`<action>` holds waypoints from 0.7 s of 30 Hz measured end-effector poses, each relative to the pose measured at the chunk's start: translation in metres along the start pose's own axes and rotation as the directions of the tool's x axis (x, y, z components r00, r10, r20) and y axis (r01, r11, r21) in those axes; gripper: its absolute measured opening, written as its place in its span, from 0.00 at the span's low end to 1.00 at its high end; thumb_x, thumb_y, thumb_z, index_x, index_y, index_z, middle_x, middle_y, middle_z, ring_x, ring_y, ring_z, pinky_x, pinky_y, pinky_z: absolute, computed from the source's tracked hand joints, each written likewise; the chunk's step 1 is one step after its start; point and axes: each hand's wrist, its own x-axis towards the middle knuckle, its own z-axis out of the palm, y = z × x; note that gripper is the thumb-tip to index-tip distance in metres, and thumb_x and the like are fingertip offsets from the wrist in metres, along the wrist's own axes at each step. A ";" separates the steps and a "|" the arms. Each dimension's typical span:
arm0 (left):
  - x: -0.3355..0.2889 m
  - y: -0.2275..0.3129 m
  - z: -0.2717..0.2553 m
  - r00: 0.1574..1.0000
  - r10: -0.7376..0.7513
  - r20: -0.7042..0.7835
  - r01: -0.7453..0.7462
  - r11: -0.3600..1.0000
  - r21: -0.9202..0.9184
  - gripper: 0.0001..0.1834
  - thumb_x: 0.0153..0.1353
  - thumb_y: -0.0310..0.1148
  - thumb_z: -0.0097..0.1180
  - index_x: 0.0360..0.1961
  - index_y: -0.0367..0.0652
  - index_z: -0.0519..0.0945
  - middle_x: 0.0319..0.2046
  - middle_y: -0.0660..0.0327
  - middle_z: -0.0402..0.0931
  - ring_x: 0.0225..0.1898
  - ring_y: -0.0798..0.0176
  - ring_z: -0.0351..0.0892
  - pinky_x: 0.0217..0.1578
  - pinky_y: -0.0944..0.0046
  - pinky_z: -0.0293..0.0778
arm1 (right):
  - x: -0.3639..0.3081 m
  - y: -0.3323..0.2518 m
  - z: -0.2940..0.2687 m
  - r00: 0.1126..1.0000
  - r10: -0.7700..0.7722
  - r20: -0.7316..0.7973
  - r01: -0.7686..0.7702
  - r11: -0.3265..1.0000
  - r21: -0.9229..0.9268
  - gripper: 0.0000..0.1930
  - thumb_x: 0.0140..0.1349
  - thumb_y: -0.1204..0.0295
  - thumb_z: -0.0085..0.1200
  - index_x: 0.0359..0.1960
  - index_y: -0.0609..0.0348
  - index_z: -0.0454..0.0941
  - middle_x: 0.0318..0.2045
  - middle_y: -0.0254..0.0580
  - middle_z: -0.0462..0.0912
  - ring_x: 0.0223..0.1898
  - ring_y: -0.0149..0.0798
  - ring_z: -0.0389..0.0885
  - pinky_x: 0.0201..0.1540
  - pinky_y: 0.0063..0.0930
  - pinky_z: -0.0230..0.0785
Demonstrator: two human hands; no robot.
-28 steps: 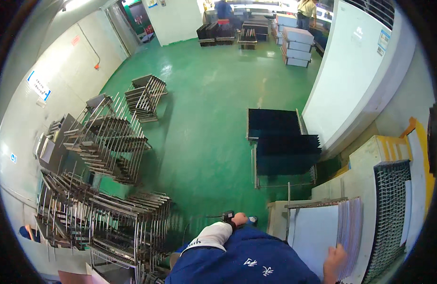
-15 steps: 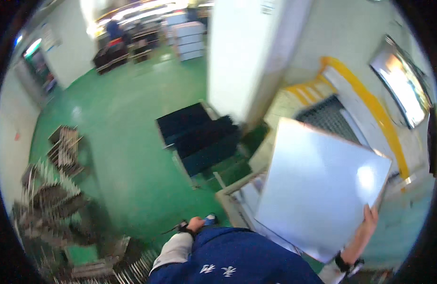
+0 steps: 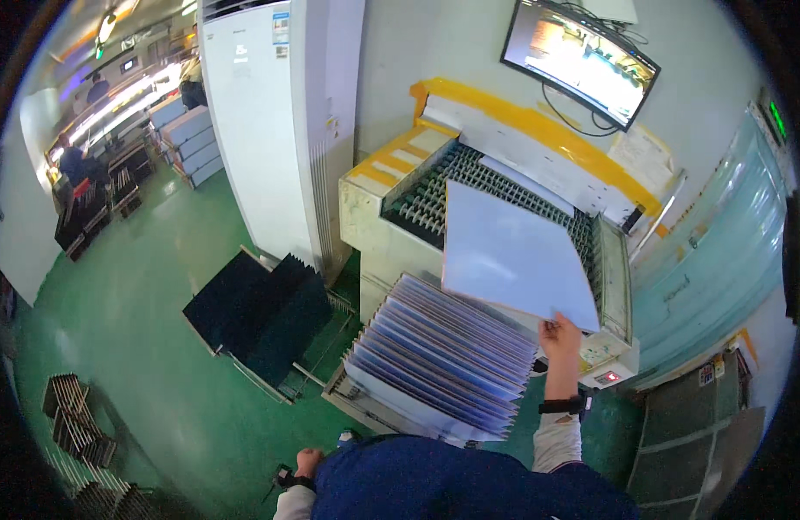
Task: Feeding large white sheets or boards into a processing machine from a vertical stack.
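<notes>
Right hand (image 3: 562,336) gripped lower corner of white panel (image 3: 511,255), held tilted above roller conveyor machine (image 3: 434,191) and rack of stacked panels (image 3: 443,355). Left hand (image 3: 309,461) clenched, low by hip.

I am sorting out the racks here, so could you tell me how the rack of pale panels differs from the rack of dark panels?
The pale panels are whitish-blue, while the dark panels are near black. The pale rack stands directly before the roller machine; the dark rack stands left of it, on the green floor. Both hold flat sheets on edge, tilted.
</notes>
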 end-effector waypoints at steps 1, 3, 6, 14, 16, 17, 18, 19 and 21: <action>0.000 0.011 0.003 0.957 -0.290 -0.030 0.286 0.954 -0.094 0.13 0.43 0.37 0.55 0.23 0.36 0.81 0.21 0.56 0.79 0.24 0.64 0.77 0.29 0.64 0.72 | 0.010 0.005 -0.006 0.999 0.045 -0.027 -0.044 0.998 0.043 0.04 0.52 0.80 0.51 0.30 0.60 0.70 0.27 0.39 0.74 0.29 0.39 0.73 0.34 0.32 0.70; -0.007 0.016 0.002 0.959 -0.279 -0.046 0.272 0.955 -0.120 0.13 0.43 0.37 0.55 0.23 0.36 0.81 0.22 0.56 0.79 0.24 0.64 0.78 0.29 0.64 0.72 | 0.042 0.021 -0.024 0.990 0.144 -0.009 -0.142 0.983 0.113 0.03 0.53 0.82 0.48 0.27 0.61 0.70 0.24 0.39 0.72 0.27 0.39 0.72 0.36 0.34 0.72; -0.017 0.028 -0.002 0.989 -0.141 -0.053 0.143 0.990 0.017 0.12 0.45 0.35 0.54 0.23 0.35 0.80 0.21 0.57 0.79 0.23 0.64 0.77 0.28 0.64 0.72 | 0.079 0.041 -0.041 0.992 0.121 0.047 -0.127 0.976 0.177 0.08 0.54 0.78 0.51 0.37 0.62 0.69 0.34 0.41 0.75 0.37 0.41 0.73 0.44 0.38 0.69; 0.001 -0.059 0.028 0.990 -0.121 -0.072 0.111 0.985 -0.129 0.11 0.45 0.37 0.55 0.23 0.39 0.80 0.20 0.59 0.78 0.23 0.63 0.76 0.28 0.63 0.72 | 0.070 0.053 0.033 0.921 0.385 0.055 -0.373 0.915 -0.151 0.14 0.60 0.70 0.45 0.43 0.69 0.66 0.40 0.54 0.74 0.43 0.50 0.75 0.42 0.39 0.73; -0.024 0.060 0.010 0.941 -0.338 -0.007 0.328 0.916 -0.229 0.12 0.45 0.38 0.55 0.22 0.40 0.80 0.20 0.59 0.78 0.23 0.63 0.76 0.28 0.63 0.72 | 0.081 0.033 0.014 0.953 0.302 0.029 -0.299 0.951 -0.077 0.15 0.60 0.68 0.45 0.42 0.69 0.68 0.38 0.53 0.76 0.41 0.47 0.77 0.38 0.35 0.74; -0.027 0.033 0.006 0.936 -0.349 -0.041 0.331 0.913 -0.238 0.12 0.45 0.38 0.55 0.22 0.40 0.80 0.20 0.59 0.78 0.23 0.63 0.76 0.28 0.63 0.72 | 0.080 0.040 0.027 0.943 0.330 0.050 -0.326 0.943 -0.071 0.15 0.60 0.68 0.45 0.42 0.69 0.68 0.38 0.53 0.76 0.41 0.47 0.77 0.38 0.35 0.74; -0.024 -0.003 0.008 0.982 -0.158 -0.103 0.158 0.987 -0.009 0.12 0.45 0.38 0.55 0.21 0.39 0.80 0.19 0.58 0.78 0.23 0.64 0.76 0.28 0.63 0.72 | 0.079 0.046 0.036 0.890 0.439 0.122 -0.406 0.886 -0.224 0.14 0.60 0.68 0.46 0.41 0.68 0.70 0.37 0.51 0.77 0.39 0.45 0.78 0.35 0.32 0.73; -0.019 -0.027 0.009 0.993 0.048 -0.105 -0.022 0.973 0.232 0.13 0.45 0.38 0.55 0.20 0.38 0.79 0.19 0.58 0.78 0.22 0.65 0.76 0.27 0.64 0.72 | 0.079 0.050 0.043 0.825 0.539 0.172 -0.451 0.810 -0.376 0.13 0.60 0.67 0.46 0.39 0.67 0.72 0.36 0.50 0.78 0.37 0.43 0.78 0.33 0.30 0.73; -0.031 0.046 0.003 0.990 -0.120 -0.081 0.126 0.989 0.079 0.13 0.45 0.38 0.55 0.19 0.37 0.79 0.18 0.58 0.77 0.22 0.66 0.76 0.27 0.64 0.72 | 0.086 0.043 0.033 0.843 0.509 0.175 -0.382 0.795 -0.470 0.13 0.60 0.66 0.47 0.37 0.65 0.73 0.35 0.48 0.79 0.36 0.42 0.79 0.32 0.29 0.72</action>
